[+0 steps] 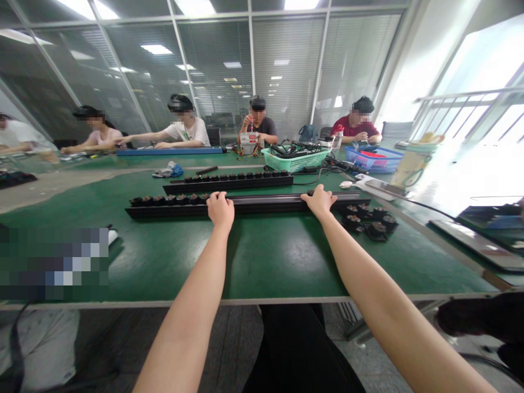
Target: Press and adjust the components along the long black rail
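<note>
Under the curled fingers of the left hand [221, 210] and right hand [320, 201], a black rail [266, 204] is gripped on the counter [262, 262], and its round fittings [164, 200] could be spilled if it is tilted.

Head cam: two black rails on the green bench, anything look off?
The near black rail looks odd: its black fittings stop at the left hand, and the stretch to the right hand looks bare. The far black rail is filled along its length. Loose fittings lie beside the near rail's right end.
</note>
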Tool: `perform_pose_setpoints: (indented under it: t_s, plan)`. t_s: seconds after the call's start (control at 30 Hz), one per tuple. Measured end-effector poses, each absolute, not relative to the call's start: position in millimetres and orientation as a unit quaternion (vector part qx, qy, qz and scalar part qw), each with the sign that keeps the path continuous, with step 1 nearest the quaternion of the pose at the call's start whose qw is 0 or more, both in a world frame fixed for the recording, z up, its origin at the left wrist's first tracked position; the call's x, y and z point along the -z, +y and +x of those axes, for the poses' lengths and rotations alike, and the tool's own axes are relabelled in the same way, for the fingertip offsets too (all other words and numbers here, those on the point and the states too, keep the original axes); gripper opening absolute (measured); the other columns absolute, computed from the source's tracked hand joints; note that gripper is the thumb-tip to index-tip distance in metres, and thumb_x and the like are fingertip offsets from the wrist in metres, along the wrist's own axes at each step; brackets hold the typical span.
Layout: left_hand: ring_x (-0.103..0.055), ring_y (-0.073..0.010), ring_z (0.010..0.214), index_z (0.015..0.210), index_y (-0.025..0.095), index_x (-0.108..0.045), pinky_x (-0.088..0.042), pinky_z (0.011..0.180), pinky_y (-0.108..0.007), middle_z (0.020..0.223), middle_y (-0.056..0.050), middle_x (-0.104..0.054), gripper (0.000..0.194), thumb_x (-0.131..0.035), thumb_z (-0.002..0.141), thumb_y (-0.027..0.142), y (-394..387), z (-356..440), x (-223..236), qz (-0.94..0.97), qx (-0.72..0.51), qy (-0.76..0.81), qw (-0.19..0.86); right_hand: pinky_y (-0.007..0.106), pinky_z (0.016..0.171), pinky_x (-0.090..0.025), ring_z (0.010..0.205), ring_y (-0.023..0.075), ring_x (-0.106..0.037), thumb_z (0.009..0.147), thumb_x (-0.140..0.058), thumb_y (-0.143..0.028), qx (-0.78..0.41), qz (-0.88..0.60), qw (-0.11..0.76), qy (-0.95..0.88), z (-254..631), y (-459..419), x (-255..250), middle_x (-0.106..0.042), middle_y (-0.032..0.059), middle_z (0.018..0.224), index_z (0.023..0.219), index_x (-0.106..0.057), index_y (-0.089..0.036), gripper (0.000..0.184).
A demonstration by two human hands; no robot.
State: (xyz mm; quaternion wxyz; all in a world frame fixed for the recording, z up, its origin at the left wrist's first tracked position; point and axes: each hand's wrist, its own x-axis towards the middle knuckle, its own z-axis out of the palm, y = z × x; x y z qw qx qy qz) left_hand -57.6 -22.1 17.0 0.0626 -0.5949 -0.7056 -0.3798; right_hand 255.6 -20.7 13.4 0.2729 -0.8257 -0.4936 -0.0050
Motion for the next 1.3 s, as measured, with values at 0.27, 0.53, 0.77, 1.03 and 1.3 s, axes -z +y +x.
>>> perform_pose_setpoints:
  t_s: [0.27, 0.53, 0.77, 1.03, 1.3]
  plan:
    - [-0.052, -0.0319, 0.129, 0.129, 0.020, -0.069, -0.052, 0.104, -0.041, 0.140, -0.012, -0.061, 0.038, -0.049, 0.096, 0.021, -21.5, -57.5, -16.6, -0.596, 0.377, -0.706, 0.065, 0.047, 0.101, -0.030, 0.122, 0.0382, -0.053, 0.088, -0.064, -0.045, 0.006, -0.829, 0.278, -0.485, 254.6, -21.4, -15.1, -0.066, 0.0255, 0.119, 0.128, -0.051, -0.005, 0.058]
    - [-0.052, -0.0322, 0.129, 0.128, 0.021, -0.069, -0.052, 0.103, -0.041, 0.141, -0.012, -0.060, 0.038, -0.049, 0.096, 0.021, -20.6, -59.0, -15.9, -0.597, 0.378, -0.704, 0.065, 0.047, 0.100, -0.030, 0.121, 0.0380, -0.051, 0.087, -0.062, -0.046, 0.008, -0.823, 0.281, -0.493, 256.3, -23.1, -14.6, -0.067, 0.0244, 0.118, 0.126, -0.052, -0.007, 0.056]
    - [-0.052, -0.0322, 0.130, 0.128, 0.021, -0.069, -0.052, 0.104, -0.042, 0.141, -0.012, -0.060, 0.037, -0.049, 0.097, 0.021, -22.4, -57.6, -17.6, -0.596, 0.379, -0.705, 0.058, 0.047, 0.099, -0.031, 0.121, 0.0396, -0.051, 0.089, -0.058, -0.045, 0.025, -0.823, 0.268, -0.499, 254.7, -25.9, -14.0, -0.068, 0.0245, 0.116, 0.128, -0.051, -0.007, 0.055]
    - [-0.051, -0.0321, 0.131, 0.128, 0.022, -0.069, -0.051, 0.105, -0.043, 0.141, -0.013, -0.059, 0.037, -0.049, 0.096, 0.020, -20.7, -58.0, -16.0, -0.596, 0.381, -0.704, 0.058, 0.048, 0.100, -0.032, 0.122, 0.0410, -0.052, 0.091, -0.052, -0.043, 0.024, -0.822, 0.271, -0.500, 252.0, -28.2, -13.3, -0.068, 0.0252, 0.119, 0.129, -0.051, -0.007, 0.053]
    - [-0.052, -0.0324, 0.130, 0.128, 0.022, -0.069, -0.052, 0.103, -0.043, 0.141, -0.013, -0.059, 0.037, -0.050, 0.096, 0.020, -20.5, -57.7, -16.2, -0.595, 0.381, -0.705, 0.055, 0.048, 0.101, -0.031, 0.123, 0.0406, -0.051, 0.093, -0.049, -0.041, 0.045, -0.824, 0.280, -0.491, 251.5, -26.2, -7.9, -0.064, 0.0277, 0.128, 0.132, -0.051, -0.005, 0.053]
